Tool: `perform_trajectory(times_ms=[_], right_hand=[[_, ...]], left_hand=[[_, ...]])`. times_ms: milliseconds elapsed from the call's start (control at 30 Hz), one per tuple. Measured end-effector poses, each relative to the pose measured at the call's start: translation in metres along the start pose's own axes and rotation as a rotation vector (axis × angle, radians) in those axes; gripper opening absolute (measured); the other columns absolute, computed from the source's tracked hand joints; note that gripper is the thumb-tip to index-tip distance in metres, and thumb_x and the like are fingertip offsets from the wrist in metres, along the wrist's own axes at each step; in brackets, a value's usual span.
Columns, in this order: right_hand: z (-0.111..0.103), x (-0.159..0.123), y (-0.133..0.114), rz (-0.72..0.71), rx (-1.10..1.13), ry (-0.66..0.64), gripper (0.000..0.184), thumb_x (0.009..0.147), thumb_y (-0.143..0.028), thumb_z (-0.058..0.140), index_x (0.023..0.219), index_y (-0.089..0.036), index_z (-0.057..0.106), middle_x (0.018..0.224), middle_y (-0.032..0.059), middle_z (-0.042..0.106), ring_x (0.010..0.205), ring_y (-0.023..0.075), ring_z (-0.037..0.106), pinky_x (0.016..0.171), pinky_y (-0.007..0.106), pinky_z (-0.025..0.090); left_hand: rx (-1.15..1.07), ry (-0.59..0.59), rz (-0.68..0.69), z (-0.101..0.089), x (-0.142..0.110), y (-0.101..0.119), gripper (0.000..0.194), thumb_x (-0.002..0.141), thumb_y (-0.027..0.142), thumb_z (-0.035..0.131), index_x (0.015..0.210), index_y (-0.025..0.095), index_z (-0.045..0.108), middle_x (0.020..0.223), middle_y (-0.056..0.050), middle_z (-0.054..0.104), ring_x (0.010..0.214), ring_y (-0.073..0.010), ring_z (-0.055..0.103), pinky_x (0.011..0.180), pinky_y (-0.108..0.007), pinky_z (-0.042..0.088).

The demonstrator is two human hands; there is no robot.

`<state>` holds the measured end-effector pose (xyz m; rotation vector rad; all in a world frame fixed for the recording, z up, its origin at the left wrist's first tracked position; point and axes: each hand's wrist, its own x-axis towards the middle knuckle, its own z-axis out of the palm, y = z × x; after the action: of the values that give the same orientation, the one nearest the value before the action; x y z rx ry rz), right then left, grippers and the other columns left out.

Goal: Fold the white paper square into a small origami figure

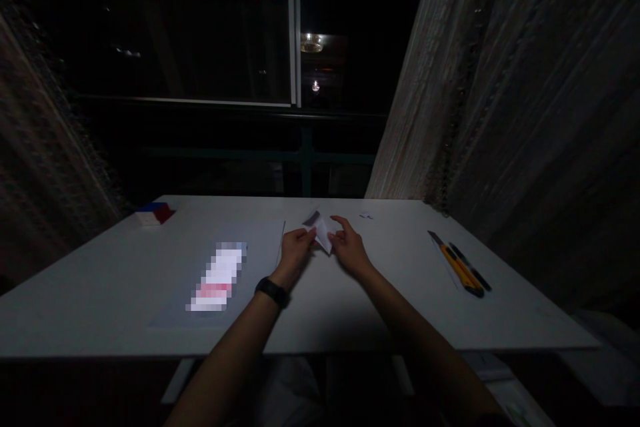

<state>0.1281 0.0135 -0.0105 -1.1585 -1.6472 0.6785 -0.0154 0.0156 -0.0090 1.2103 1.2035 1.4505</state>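
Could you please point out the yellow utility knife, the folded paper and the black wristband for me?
Yellow utility knife [461, 267]: head view, on its handle.
Folded paper [323, 235]: head view, on its creased middle.
Black wristband [272, 291]: head view, on its band.

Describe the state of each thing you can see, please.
White paper: creased, held up
Left hand: pinching it
Right hand: at its edge, forefinger raised
Blurred screen: lit
Cutter: blade out
Wristband: fastened
Curtains: drawn aside
Cube: visible faces unmixed
Pen-like item: too dim to tell
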Motion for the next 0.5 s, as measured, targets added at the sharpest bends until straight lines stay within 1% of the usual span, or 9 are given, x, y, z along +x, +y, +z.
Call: perform_trajectory(times_ms=[67, 133, 200, 267, 333, 400, 433, 500], right_hand=[[0.000, -0.002, -0.003, -0.040, -0.005, -0.033, 0.041, 0.079, -0.029, 0.047, 0.120, -0.024, 0.046, 0.068, -0.0016, 0.059, 0.054, 0.0121, 0.055, 0.053, 0.022, 0.042], [0.001, -0.004, -0.007, -0.072, -0.014, -0.068, 0.040, 0.079, -0.031, 0.049, 0.118, -0.025, 0.048, 0.067, -0.0015, 0.059, 0.054, 0.0120, 0.055, 0.053, 0.022, 0.042], [0.001, -0.006, -0.011, -0.102, -0.062, -0.072, 0.038, 0.078, -0.033, 0.051, 0.115, -0.024, 0.051, 0.065, -0.0016, 0.058, 0.054, 0.0124, 0.054, 0.054, 0.022, 0.041], [0.001, -0.008, -0.013, -0.139, -0.130, -0.061, 0.036, 0.078, -0.034, 0.052, 0.112, -0.023, 0.055, 0.061, -0.0020, 0.057, 0.053, 0.0126, 0.052, 0.055, 0.023, 0.041], [0.000, -0.007, -0.012, -0.164, -0.135, -0.065, 0.032, 0.079, -0.031, 0.050, 0.109, -0.023, 0.057, 0.064, -0.0010, 0.060, 0.054, 0.0128, 0.053, 0.057, 0.025, 0.042], [-0.001, -0.003, -0.009, -0.145, -0.043, -0.086, 0.028, 0.078, -0.027, 0.047, 0.103, -0.023, 0.061, 0.074, 0.0011, 0.064, 0.061, 0.0133, 0.056, 0.060, 0.025, 0.044], [-0.003, -0.001, -0.006, -0.107, 0.032, -0.079, 0.026, 0.077, -0.025, 0.046, 0.096, -0.021, 0.064, 0.076, 0.0019, 0.064, 0.063, 0.0136, 0.057, 0.060, 0.026, 0.045], [-0.008, 0.004, -0.003, 0.008, 0.196, -0.137, 0.021, 0.072, -0.025, 0.049, 0.083, -0.017, 0.066, 0.076, 0.0032, 0.065, 0.063, 0.0147, 0.059, 0.058, 0.027, 0.047]], left_hand=[[-0.049, -0.012, -0.036, 0.001, -0.001, 0.001, 0.023, 0.055, 0.032, 0.070, 0.060, 0.011, 0.062, 0.053, -0.002, 0.059, 0.045, -0.0102, 0.049, 0.045, -0.021, 0.036], [-0.039, 0.004, -0.058, 0.001, 0.000, 0.001, 0.022, 0.050, 0.027, 0.072, 0.063, 0.011, 0.063, 0.054, -0.002, 0.060, 0.046, -0.0106, 0.050, 0.045, -0.021, 0.037], [0.018, 0.015, -0.043, 0.000, 0.000, 0.000, 0.023, 0.048, 0.025, 0.073, 0.064, 0.011, 0.065, 0.057, -0.004, 0.062, 0.048, -0.0114, 0.052, 0.046, -0.021, 0.038], [0.082, 0.002, -0.010, -0.001, 0.001, -0.001, 0.023, 0.048, 0.023, 0.074, 0.065, 0.011, 0.066, 0.059, -0.005, 0.064, 0.051, -0.0120, 0.054, 0.046, -0.020, 0.038], [0.113, -0.017, -0.001, -0.001, 0.002, -0.002, 0.022, 0.049, 0.024, 0.074, 0.065, 0.010, 0.067, 0.059, -0.005, 0.063, 0.050, -0.0119, 0.053, 0.044, -0.020, 0.037], [0.083, -0.004, -0.029, -0.001, 0.001, -0.001, 0.024, 0.051, 0.027, 0.074, 0.065, 0.009, 0.066, 0.056, -0.004, 0.061, 0.046, -0.0111, 0.051, 0.041, -0.020, 0.036], [0.043, 0.003, -0.053, -0.001, 0.001, -0.001, 0.026, 0.051, 0.028, 0.074, 0.066, 0.009, 0.065, 0.055, -0.003, 0.060, 0.045, -0.0109, 0.051, 0.040, -0.021, 0.037], [-0.056, -0.005, -0.105, -0.001, 0.000, 0.001, 0.027, 0.052, 0.028, 0.075, 0.066, 0.008, 0.064, 0.055, -0.003, 0.060, 0.044, -0.0116, 0.052, 0.039, -0.022, 0.039]])
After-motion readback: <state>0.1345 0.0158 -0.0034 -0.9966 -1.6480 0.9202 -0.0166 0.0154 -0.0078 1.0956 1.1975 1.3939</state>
